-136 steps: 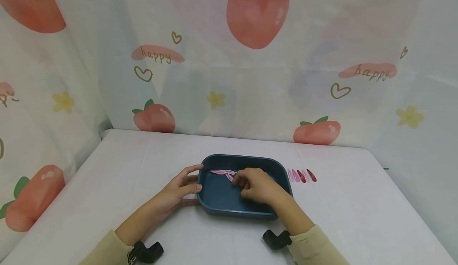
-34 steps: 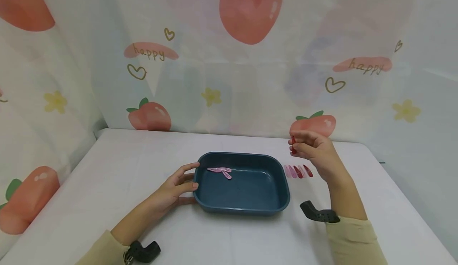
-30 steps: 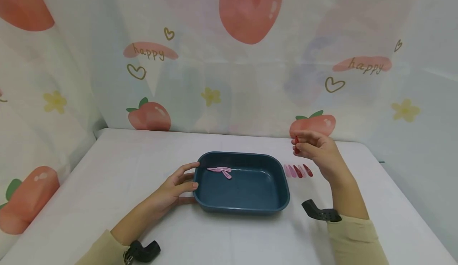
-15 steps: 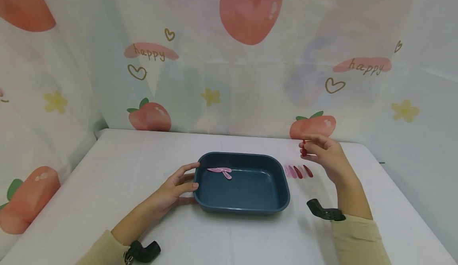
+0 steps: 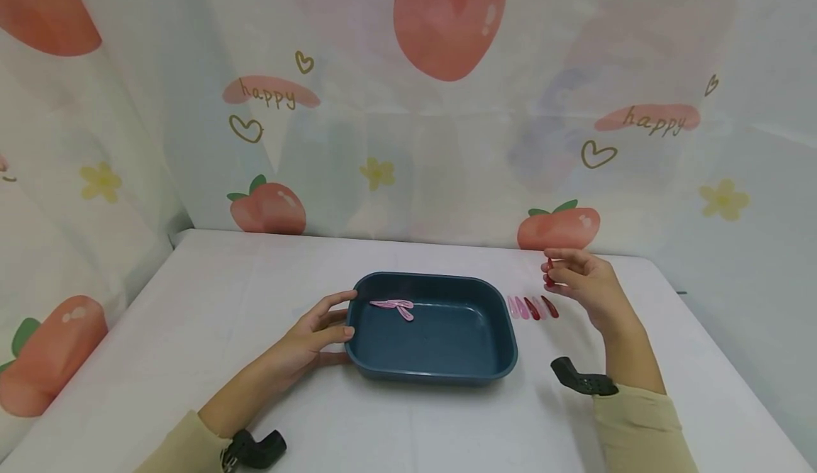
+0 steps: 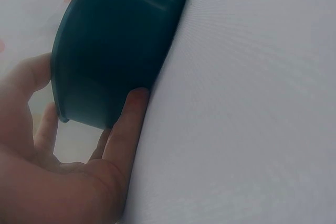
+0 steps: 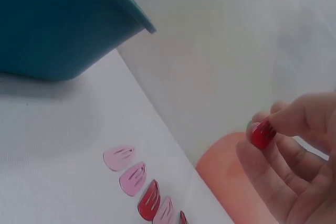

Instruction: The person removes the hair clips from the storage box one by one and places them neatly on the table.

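Red and glossy, a hair clip [image 7: 261,135] stands nearly upright in your right hand [image 5: 584,281], where your grip pinches it between thumb and fingers. That hand is raised off the table [image 5: 255,296], and in the head view it appears just beyond the right end of a row of five clips [image 5: 532,308] lying side by side on the white cloth. Counting away from the tray [image 5: 434,377], you have pale pink, pink, red, pale pink and red, each a little slanted. The row lies just beside the tray's right end. Your left hand [image 5: 319,331] is at the opposite end of that dark blue-green tray, its grip spread, fingertips and thumb touching the outside and the rim. Inside the tray, toward the upper left, you have two pink clips [image 5: 392,304]: one lies crosswise, and the other slants down from near its right end, the two seeming to touch. You wear pale tan sleeves [image 5: 641,423] and a black device [image 5: 584,379] at each wrist. Behind the table hangs a pale backdrop [image 5: 472,147] printed with peaches, yellow flowers, hearts and the word "happy".
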Available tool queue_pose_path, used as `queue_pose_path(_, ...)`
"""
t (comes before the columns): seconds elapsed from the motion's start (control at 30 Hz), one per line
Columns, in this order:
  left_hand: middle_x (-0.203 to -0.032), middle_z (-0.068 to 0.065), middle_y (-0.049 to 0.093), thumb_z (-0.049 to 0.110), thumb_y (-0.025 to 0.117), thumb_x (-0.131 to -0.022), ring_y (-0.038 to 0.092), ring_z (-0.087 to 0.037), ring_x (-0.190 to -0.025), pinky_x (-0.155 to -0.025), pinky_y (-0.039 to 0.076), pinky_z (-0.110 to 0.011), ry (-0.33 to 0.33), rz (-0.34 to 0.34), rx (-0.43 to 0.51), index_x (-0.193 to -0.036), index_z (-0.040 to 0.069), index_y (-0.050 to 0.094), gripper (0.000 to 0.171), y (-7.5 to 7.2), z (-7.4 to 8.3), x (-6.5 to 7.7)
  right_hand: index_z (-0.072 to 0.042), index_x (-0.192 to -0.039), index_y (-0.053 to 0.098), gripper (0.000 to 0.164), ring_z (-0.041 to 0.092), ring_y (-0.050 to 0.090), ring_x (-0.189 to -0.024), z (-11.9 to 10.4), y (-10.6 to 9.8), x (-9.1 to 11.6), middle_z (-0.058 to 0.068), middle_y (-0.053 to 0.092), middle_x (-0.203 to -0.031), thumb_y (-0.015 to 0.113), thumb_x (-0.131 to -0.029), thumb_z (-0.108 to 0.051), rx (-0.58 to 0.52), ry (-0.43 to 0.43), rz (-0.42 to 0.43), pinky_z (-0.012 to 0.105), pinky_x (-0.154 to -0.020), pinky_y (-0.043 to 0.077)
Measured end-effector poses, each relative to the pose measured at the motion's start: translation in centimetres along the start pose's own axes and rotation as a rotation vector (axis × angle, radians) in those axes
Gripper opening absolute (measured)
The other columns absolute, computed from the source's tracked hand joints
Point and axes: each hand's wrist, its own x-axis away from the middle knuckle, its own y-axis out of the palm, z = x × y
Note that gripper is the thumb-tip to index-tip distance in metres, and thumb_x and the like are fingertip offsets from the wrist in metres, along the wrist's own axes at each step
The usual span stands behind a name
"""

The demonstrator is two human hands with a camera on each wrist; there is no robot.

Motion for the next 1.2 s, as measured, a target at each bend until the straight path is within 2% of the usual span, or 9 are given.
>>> queue_pose_path(0.23, -0.157, -0.018, 0.030, 0.015, 0.061, -0.099, 0.043, -0.041, -0.137, -0.098, 0.052, -0.052, 0.001, -0.005, 0.002, -0.151, 0.028, 0.037, 0.059, 0.0, 0.0, 0.0, 0.001, -0.140, 0.049, 0.044, 0.014, 0.066, -0.094, 0.3, -0.1, 0.2, 0.020, 0.062, -0.118, 0.055, -0.103, -0.023, 0.108, 0.053, 0.030, 0.021, -0.079, 0.058)
queue_pose_path(0.37, -0.157, -0.018, 0.031, 0.014, 0.061, -0.099, 0.044, -0.041, -0.136, -0.097, 0.052, -0.052, 0.002, -0.002, 0.003, -0.152, 0.027, 0.037, 0.060, 0.0, 0.1, 0.0, 0.000, -0.139, 0.050, 0.042, 0.016, 0.065, -0.094, 0.9, -0.1, 0.1, 0.027, 0.059, -0.124, 0.053, -0.103, -0.021, 0.170, 0.086, 0.044, 0.020, -0.078, 0.058)
queue_pose_path(0.47, -0.156, -0.018, 0.031, 0.014, 0.061, -0.099, 0.044, -0.040, -0.136, -0.097, 0.052, -0.052, 0.003, -0.005, 0.005, -0.152, 0.027, 0.037, 0.060, 0.0, 0.1, 0.0, 0.001, -0.138, 0.051, 0.040, 0.016, 0.064, -0.093, 1.5, -0.2, 0.0, 0.028, 0.060, -0.124, 0.052, -0.102, -0.017, 0.213, 0.105, 0.045, 0.020, -0.077, 0.058)
queue_pose_path(0.67, -0.156, -0.018, 0.030, 0.015, 0.062, -0.099, 0.043, -0.040, -0.136, -0.098, 0.052, -0.052, 0.002, -0.004, 0.000, -0.152, 0.028, 0.037, 0.060, 0.0, 0.1, 0.0, 0.001, -0.137, 0.053, 0.039, 0.025, 0.062, -0.099, 2.3, -0.5, 0.1, 0.025, 0.062, -0.122, 0.052, -0.101, -0.014, 0.299, 0.149, 0.012, 0.020, -0.075, 0.057)
queue_pose_path(0.9, -0.157, -0.018, 0.030, 0.015, 0.062, -0.099, 0.044, -0.040, -0.136, -0.098, 0.052, -0.052, 0.001, -0.003, 0.000, -0.151, 0.029, 0.037, 0.059, 0.0, 0.1, 0.0, 0.000, -0.134, 0.057, 0.037, 0.027, 0.060, -0.094, 3.1, -0.8, 0.0, 0.021, 0.065, -0.112, 0.056, -0.100, -0.014, 0.409, 0.242, -0.045, 0.027, -0.075, 0.053)
queue_pose_path(1.03, -0.156, -0.018, 0.031, 0.015, 0.062, -0.099, 0.045, -0.040, -0.135, -0.098, 0.052, -0.052, 0.002, -0.003, 0.000, -0.151, 0.029, 0.037, 0.059, 0.0, 0.1, 0.0, 0.001, -0.131, 0.059, 0.036, 0.025, 0.060, -0.089, 3.5, -0.8, -0.1, 0.019, 0.065, -0.108, 0.057, -0.097, -0.010, 0.445, 0.256, -0.063, 0.027, -0.073, 0.053)
queue_pose_path(1.2, -0.157, -0.018, 0.031, 0.015, 0.062, -0.098, 0.046, -0.039, -0.135, -0.097, 0.053, -0.051, -0.001, -0.008, -0.002, -0.152, 0.028, 0.036, 0.061, 0.0, 0.1, 0.0, 0.001, -0.130, 0.060, 0.036, 0.026, 0.059, -0.091, 3.7, -0.7, -0.1, 0.022, 0.065, -0.112, 0.059, -0.096, -0.009, 0.485, 0.246, -0.056, 0.028, -0.074, 0.052)
